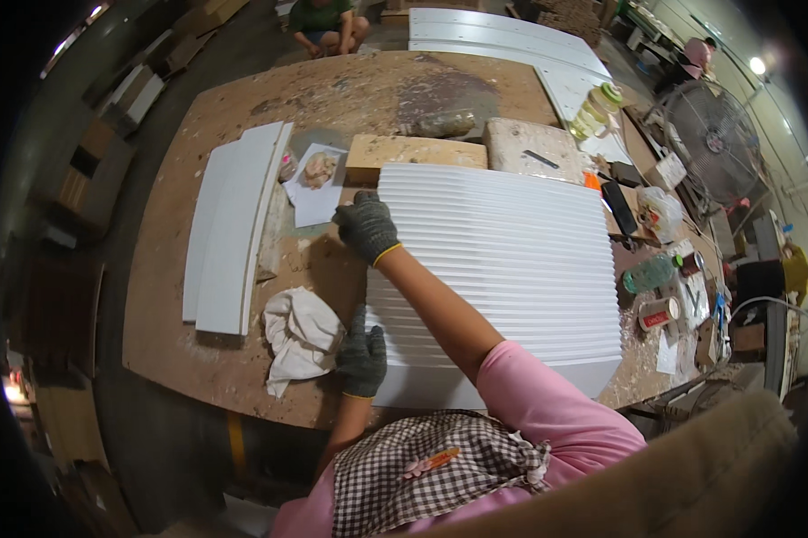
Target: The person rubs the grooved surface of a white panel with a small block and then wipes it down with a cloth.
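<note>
A large white panel with ribbed, louver-like slats lies before me, raised above the worktable. My right hand, in a dark grey knit glove, reaches across to the panel's upper left edge. Its fingers are curled closed; anything inside them is hidden. Lower on the same edge is my left hand, gloved alike, its fingers stretched along the panel's side and the thumb apart. Left of it lies a crumpled white cloth. A beige lump, putty-like, sits on a white sheet beyond my right hand.
White boards lie on the left of the stained worktable. Behind the panel are a wooden block and a pale block. Bottles and a cup crowd the right; beyond stands a fan. A person crouches far off.
</note>
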`<action>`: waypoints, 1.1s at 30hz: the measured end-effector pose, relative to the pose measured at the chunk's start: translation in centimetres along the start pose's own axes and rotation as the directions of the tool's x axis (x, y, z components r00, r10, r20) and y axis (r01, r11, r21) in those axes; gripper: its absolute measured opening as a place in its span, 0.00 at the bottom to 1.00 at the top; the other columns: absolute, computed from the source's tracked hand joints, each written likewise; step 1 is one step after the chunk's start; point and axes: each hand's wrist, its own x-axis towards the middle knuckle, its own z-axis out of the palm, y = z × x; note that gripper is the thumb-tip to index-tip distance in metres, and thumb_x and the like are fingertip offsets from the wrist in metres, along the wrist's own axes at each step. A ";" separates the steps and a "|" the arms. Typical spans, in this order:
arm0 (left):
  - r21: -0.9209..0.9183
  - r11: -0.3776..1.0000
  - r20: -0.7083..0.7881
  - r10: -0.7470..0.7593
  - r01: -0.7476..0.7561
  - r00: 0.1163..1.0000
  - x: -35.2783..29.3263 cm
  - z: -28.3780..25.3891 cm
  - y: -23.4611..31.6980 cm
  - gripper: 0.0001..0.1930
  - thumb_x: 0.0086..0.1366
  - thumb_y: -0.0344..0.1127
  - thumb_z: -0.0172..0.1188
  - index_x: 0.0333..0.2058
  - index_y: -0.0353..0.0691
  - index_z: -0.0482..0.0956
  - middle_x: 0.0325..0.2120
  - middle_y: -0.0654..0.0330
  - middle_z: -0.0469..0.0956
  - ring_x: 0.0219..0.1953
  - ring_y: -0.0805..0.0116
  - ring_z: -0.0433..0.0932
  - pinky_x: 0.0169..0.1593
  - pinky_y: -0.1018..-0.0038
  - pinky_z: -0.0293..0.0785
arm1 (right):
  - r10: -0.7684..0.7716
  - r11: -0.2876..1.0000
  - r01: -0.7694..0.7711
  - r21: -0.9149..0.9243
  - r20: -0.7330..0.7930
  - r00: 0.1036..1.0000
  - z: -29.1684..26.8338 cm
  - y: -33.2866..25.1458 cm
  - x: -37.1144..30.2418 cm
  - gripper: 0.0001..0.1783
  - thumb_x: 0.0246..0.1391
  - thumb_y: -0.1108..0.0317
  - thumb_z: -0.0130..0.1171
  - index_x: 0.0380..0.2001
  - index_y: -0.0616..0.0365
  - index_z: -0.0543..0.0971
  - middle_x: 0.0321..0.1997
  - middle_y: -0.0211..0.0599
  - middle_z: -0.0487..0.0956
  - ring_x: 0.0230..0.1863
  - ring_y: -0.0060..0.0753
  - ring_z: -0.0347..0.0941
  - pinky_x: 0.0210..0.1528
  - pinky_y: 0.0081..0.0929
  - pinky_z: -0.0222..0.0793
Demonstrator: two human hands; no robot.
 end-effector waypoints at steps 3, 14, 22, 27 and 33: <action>0.116 0.993 0.024 0.005 -0.007 1.000 -0.4 -0.5 -0.6 0.27 0.72 0.44 0.51 0.65 0.39 0.67 0.46 0.38 0.80 0.41 0.39 0.81 0.43 0.52 0.78 | 0.097 0.995 -0.099 -0.020 -0.098 0.990 -3.8 -0.8 -2.4 0.08 0.45 0.64 0.61 0.32 0.46 0.83 0.32 0.46 0.79 0.42 0.53 0.74 0.41 0.49 0.72; -0.062 0.991 -0.063 0.118 -0.122 0.991 0.5 -0.1 -0.2 0.26 0.71 0.42 0.52 0.64 0.38 0.69 0.49 0.40 0.80 0.43 0.42 0.82 0.45 0.57 0.78 | 0.549 0.672 -0.708 -0.220 -0.493 0.674 -25.6 29.3 -25.9 0.11 0.50 0.57 0.67 0.34 0.48 0.88 0.25 0.48 0.81 0.27 0.51 0.78 0.37 0.46 0.74; -0.063 0.990 -0.085 0.123 -0.129 0.989 -0.1 0.4 -1.5 0.26 0.71 0.40 0.52 0.64 0.36 0.69 0.52 0.41 0.79 0.47 0.42 0.81 0.49 0.58 0.78 | 0.379 0.866 -0.432 -0.253 -0.233 0.896 -23.7 24.1 -21.5 0.12 0.52 0.57 0.67 0.39 0.46 0.88 0.29 0.46 0.80 0.36 0.50 0.76 0.40 0.43 0.73; -0.144 0.985 -0.038 0.089 -0.093 0.995 0.2 0.4 -0.7 0.25 0.72 0.41 0.51 0.63 0.34 0.69 0.54 0.41 0.77 0.51 0.43 0.80 0.51 0.59 0.77 | 0.625 0.780 -0.594 0.199 -0.305 0.719 -26.4 30.6 -27.6 0.12 0.53 0.66 0.69 0.41 0.59 0.86 0.31 0.45 0.83 0.32 0.37 0.80 0.37 0.32 0.76; -0.157 0.987 -0.037 0.037 -0.042 0.999 -0.1 0.0 -0.6 0.25 0.72 0.42 0.50 0.63 0.34 0.69 0.53 0.41 0.78 0.49 0.43 0.80 0.50 0.58 0.77 | 0.638 0.591 -0.774 -0.228 -0.455 0.621 -31.5 31.1 -28.0 0.17 0.51 0.56 0.68 0.45 0.45 0.87 0.34 0.50 0.82 0.40 0.49 0.79 0.47 0.45 0.73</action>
